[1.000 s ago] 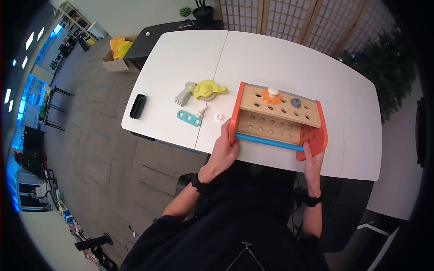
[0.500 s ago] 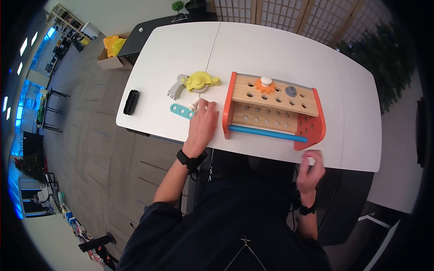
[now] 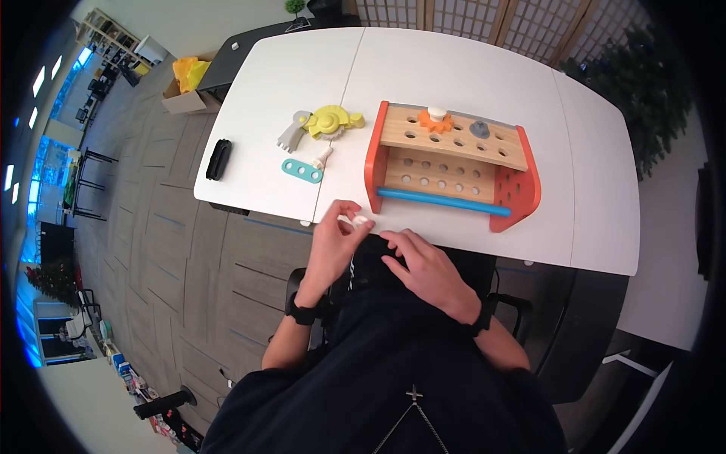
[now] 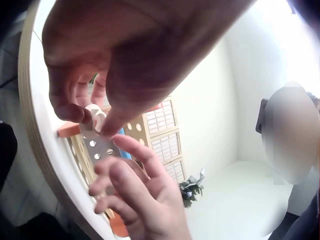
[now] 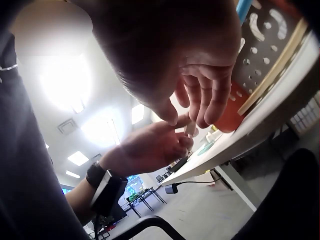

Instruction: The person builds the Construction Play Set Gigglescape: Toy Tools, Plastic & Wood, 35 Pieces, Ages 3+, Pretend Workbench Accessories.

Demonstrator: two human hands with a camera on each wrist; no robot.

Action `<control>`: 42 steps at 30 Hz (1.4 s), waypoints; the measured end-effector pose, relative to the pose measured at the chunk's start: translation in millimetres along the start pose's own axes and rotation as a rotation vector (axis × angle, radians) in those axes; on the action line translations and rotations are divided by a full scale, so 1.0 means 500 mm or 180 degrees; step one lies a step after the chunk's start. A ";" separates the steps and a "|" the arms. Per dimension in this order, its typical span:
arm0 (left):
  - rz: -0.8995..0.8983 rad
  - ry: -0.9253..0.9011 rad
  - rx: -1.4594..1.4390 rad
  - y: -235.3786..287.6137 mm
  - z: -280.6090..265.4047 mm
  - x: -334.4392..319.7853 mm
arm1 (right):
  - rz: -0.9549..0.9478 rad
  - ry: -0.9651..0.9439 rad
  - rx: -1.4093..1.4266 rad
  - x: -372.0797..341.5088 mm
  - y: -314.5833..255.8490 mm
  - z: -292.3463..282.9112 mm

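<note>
Lifted off the white desk [image 3: 446, 60] since the earlier frame, and shown by its front edge near the left end of the toy workbench [image 3: 448, 150], just beside the right hand [image 3: 432, 277], loosely bent and bare of any load. Pinched between thumb and finger of the left hand [image 3: 331, 246]: small white ring nut [image 3: 361, 220]. Likely light, stiff, hard to break, perhaps slippery; best held by the outer rim, hole left clear.
</note>
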State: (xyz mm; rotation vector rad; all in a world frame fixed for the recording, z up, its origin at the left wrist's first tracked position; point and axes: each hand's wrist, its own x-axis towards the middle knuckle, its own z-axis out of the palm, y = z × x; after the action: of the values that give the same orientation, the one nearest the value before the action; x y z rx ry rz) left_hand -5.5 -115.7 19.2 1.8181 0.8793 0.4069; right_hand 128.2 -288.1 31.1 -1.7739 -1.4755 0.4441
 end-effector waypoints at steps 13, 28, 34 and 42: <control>-0.0287 -0.1171 -0.0544 0.011 0.032 -0.024 | 0.0106 0.0306 -0.0230 -0.001 0.022 0.030; 0.0523 0.0209 0.1062 0.025 -0.051 0.049 | 0.0515 0.0135 -0.0803 0.023 0.086 -0.023; 0.0957 0.1261 0.2321 -0.018 -0.091 0.159 | 0.0357 0.0242 -0.1069 0.058 0.140 -0.019; 0.0921 0.0754 0.2744 -0.051 -0.105 0.215 | 0.0465 0.0473 -0.1074 0.063 0.152 -0.034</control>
State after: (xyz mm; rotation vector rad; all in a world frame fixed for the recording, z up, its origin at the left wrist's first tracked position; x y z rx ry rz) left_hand 24.2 2.2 4.9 2.7530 1.0471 0.4702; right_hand 199.5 -266.2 -7.9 -2.1391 -1.3815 0.1345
